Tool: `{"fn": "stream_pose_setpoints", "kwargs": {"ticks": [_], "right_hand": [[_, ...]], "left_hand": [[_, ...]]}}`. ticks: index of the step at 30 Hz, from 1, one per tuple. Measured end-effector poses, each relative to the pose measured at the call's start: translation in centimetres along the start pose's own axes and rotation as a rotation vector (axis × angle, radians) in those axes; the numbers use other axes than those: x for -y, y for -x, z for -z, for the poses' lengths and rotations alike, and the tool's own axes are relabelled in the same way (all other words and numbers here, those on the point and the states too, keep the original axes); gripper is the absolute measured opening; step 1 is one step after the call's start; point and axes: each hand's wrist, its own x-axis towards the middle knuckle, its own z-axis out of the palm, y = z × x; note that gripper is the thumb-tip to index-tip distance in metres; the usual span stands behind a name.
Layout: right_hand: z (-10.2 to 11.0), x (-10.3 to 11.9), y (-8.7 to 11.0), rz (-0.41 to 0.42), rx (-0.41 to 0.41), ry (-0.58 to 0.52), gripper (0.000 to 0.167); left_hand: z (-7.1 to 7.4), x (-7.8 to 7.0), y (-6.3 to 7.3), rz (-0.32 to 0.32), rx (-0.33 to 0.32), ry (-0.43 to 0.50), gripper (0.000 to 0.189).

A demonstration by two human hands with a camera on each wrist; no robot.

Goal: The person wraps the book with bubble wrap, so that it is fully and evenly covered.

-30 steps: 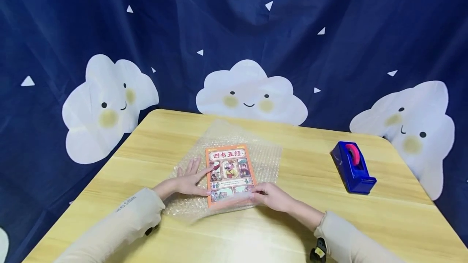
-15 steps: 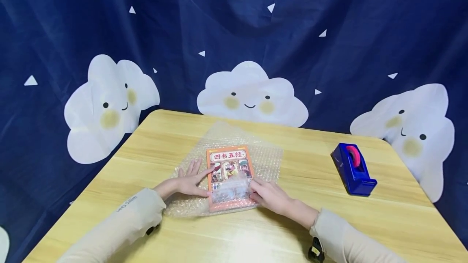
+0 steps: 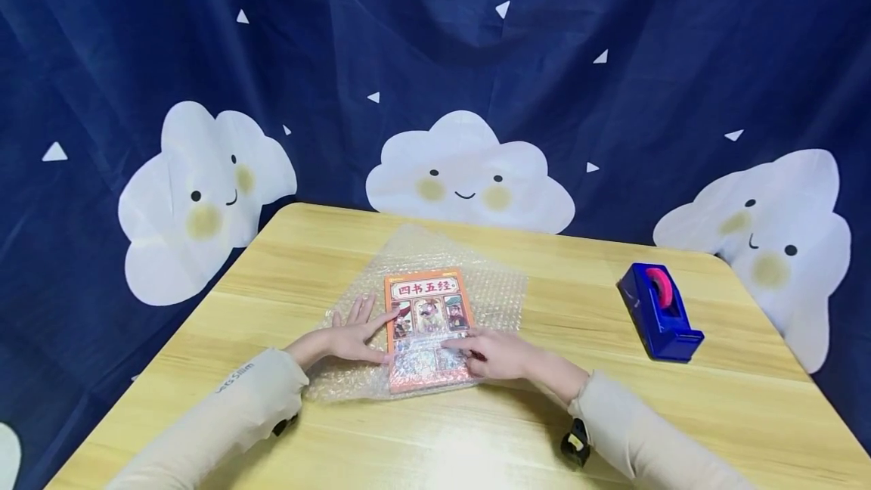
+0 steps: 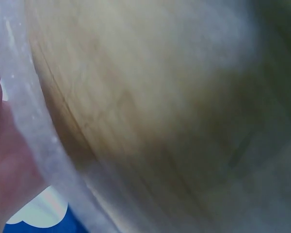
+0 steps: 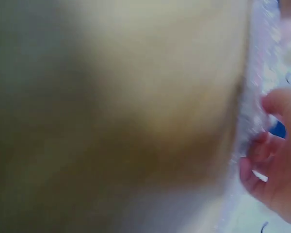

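An orange picture-covered book [image 3: 426, 277] lies face up on a sheet of bubble wrap [image 3: 497, 297]. The wrap's near edge is folded over the lower part of the cover. My left hand [image 3: 348, 340] rests with spread fingers on the wrap and touches the book's left edge with thumb and forefinger. From the right side, my right hand [image 3: 500, 354] presses the folded flap with an outstretched forefinger, its other fingers bent. At the side of the right wrist view, that hand [image 5: 281, 165] shows beside the wrap's edge [image 5: 245, 126]. Only part of my left hand [image 4: 12, 170] appears in its wrist view.
A blue tape dispenser [image 3: 660, 316] with a red or pink roll [image 3: 660, 287] stands on the right of the wooden table [image 3: 571, 278]. Behind the table hangs a dark blue curtain [image 3: 435, 36] with smiling clouds.
My right hand has brought the wrap's near edge up over the lower cover and let go of it, and its forefinger now lies on the flap. The left hand has stayed put.
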Motion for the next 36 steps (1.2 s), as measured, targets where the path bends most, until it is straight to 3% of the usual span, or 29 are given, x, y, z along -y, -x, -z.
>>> {"fn": "stream_pose_setpoints", "kwargs": {"ticks": [4,7,14,18,20,22,27,29,32,36], "right_hand": [[1.1,-0.4,-0.6,-0.05,0.128,-0.163,0.049],[1.5,-0.7,-0.9,-0.047,0.174,-0.236,0.055],[1.7,-0.9,-1.4,-0.065,0.191,-0.202,0.072],[2.0,-1.0,-2.0,-0.076,0.232,-0.131,0.082],[2.2,-1.3,-2.2,-0.066,0.273,-0.152,0.084],[2.6,-1.7,-2.5,-0.064,0.328,-0.221,0.083],[3.8,-3.5,-3.9,-0.094,0.506,-0.509,0.071],[4.0,-4.4,-4.6,-0.096,0.538,-0.594,0.067],[4.2,-6.0,-5.8,-0.095,0.493,-0.74,0.064],[4.7,-8.1,-7.6,-0.11,0.272,-0.874,0.061]], "left_hand": [[0.1,-0.3,-0.1,0.039,-0.006,0.015,0.073],[0.2,-0.6,-0.1,0.068,-0.004,0.016,0.074],[0.3,-1.6,-0.2,0.108,0.0,-0.068,0.097],[-0.1,-1.7,-0.3,0.104,0.001,-0.084,0.103],[-0.2,-1.9,-0.3,0.106,0.003,-0.08,0.103],[-0.2,-1.9,-0.3,0.108,-0.006,-0.075,0.102],[-0.3,-1.9,-0.2,0.118,-0.025,-0.057,0.102],[-0.4,-2.0,-0.2,0.128,-0.022,-0.052,0.102],[-0.7,-2.0,-0.3,0.141,-0.023,-0.056,0.103],[-0.9,-1.8,-0.7,0.139,-0.028,-0.059,0.103]]}}
